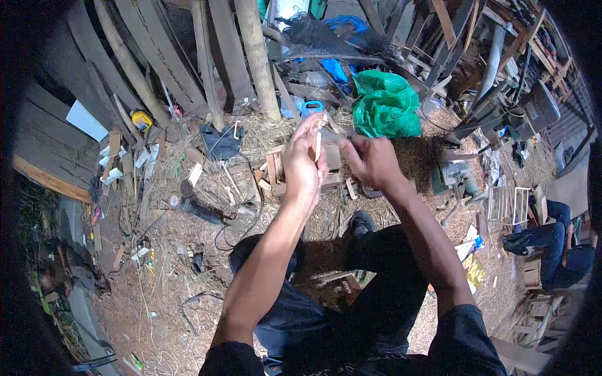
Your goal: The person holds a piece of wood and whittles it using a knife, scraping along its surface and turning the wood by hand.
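My left hand (303, 160) is raised in front of me, its fingers closed around a small, pale piece of wood (318, 145). The wood stands roughly upright, and its top end pokes out above the fingers. Just to the right, my right hand (375, 161) is closed in a fist with the thumb towards the wood. A thin greyish blur lies between the two hands; it may be a blade, but its kind cannot be made out. Below the hands, a small wooden box-like piece (274, 168) sits on the ground, partly hidden by my left hand.
A green plastic bag (385, 103) lies ahead. Wood shavings and offcuts cover the ground. A dark cylindrical power tool (199, 210) with a cable lies left, and a yellow tape measure (142, 120) beyond. A wooden frame (509, 205) and a seated person (552, 235) are at right.
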`<state>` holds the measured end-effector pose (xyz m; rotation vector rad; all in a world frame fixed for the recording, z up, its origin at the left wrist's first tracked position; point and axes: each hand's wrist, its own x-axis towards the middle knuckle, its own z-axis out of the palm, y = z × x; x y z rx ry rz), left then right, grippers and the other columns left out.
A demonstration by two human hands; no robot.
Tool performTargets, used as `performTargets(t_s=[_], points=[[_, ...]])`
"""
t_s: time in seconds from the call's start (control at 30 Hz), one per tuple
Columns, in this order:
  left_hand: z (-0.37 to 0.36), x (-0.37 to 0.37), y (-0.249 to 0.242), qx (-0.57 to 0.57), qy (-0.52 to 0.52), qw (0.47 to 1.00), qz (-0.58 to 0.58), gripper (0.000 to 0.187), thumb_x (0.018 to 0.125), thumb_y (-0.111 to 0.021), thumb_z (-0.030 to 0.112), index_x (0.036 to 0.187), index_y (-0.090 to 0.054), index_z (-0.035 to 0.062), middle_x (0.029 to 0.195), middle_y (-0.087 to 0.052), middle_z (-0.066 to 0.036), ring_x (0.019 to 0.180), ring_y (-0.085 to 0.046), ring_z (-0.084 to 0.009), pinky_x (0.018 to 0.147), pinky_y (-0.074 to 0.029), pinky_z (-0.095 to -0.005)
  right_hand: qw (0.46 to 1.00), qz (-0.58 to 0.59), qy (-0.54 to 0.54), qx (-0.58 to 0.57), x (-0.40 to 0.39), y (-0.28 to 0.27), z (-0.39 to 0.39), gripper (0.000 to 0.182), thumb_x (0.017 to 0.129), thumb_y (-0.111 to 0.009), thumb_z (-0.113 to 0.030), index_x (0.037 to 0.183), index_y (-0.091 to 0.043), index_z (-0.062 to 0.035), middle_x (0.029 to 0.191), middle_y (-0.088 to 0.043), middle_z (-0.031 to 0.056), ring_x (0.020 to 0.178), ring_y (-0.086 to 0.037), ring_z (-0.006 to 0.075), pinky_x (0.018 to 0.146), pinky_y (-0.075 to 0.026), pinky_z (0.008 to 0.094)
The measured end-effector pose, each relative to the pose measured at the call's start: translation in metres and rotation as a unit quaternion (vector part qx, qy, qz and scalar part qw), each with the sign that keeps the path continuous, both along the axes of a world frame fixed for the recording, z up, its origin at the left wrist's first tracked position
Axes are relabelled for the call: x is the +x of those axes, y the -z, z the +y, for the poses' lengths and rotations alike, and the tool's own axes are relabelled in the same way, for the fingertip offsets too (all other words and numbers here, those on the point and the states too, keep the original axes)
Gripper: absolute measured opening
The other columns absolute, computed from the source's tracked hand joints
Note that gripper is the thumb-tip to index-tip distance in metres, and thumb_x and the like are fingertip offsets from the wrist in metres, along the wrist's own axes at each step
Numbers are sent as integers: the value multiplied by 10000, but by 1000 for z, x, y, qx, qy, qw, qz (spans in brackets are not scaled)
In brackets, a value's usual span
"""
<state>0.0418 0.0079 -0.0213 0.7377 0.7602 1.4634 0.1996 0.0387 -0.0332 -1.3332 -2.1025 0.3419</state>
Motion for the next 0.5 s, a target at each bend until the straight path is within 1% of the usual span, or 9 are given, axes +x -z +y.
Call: performTargets(t_s=[0.1,0.23,0.33,0.43,0.5], points=[[-6,7,-3,-7,0,1000,1,480,929,-280,184,1362,-383,4,519,-389,5,322,-282,-90,291,-252,-222,1000,-20,7,-4,7,1,9,488,896,-575,-456,644,-609,-40,516,-542,190,498,-572,397,489,-444,475],[-3,5,1,-4,13,1000,-6,477,944,-288,199,1370,-376,4,504,-379,9,323,-290,-87,290,-254,-221,999,-6,7,-31,7,-4,6,507,897,-566,-473,646,-608,-35,500,-517,189,486,-556,399,477,-422,474],[-1,-1,0,-2,18,1000,-12,478,950,-297,206,1379,-371,8,493,-371,14,323,-291,-84,289,-254,-222,998,19,-62,-6,10,-2,1,497,911,-594,-388,615,-527,4,470,-321,115,420,-297,187,422,-275,390],[0,-7,0,3,21,1000,-18,483,949,-301,202,1389,-362,12,490,-365,18,325,-289,-81,290,-255,-223,995,24,-87,-43,8,2,-6,501,906,-599,-386,599,-525,3,454,-315,102,411,-293,177,413,-271,380],[-1,-6,0,1,16,1000,-12,489,947,-300,194,1397,-351,11,499,-367,19,330,-287,-80,292,-256,-224,997,10,-76,-15,8,2,-5,496,895,-608,-387,592,-531,-3,439,-345,119,384,-325,217,408,-291,384]])
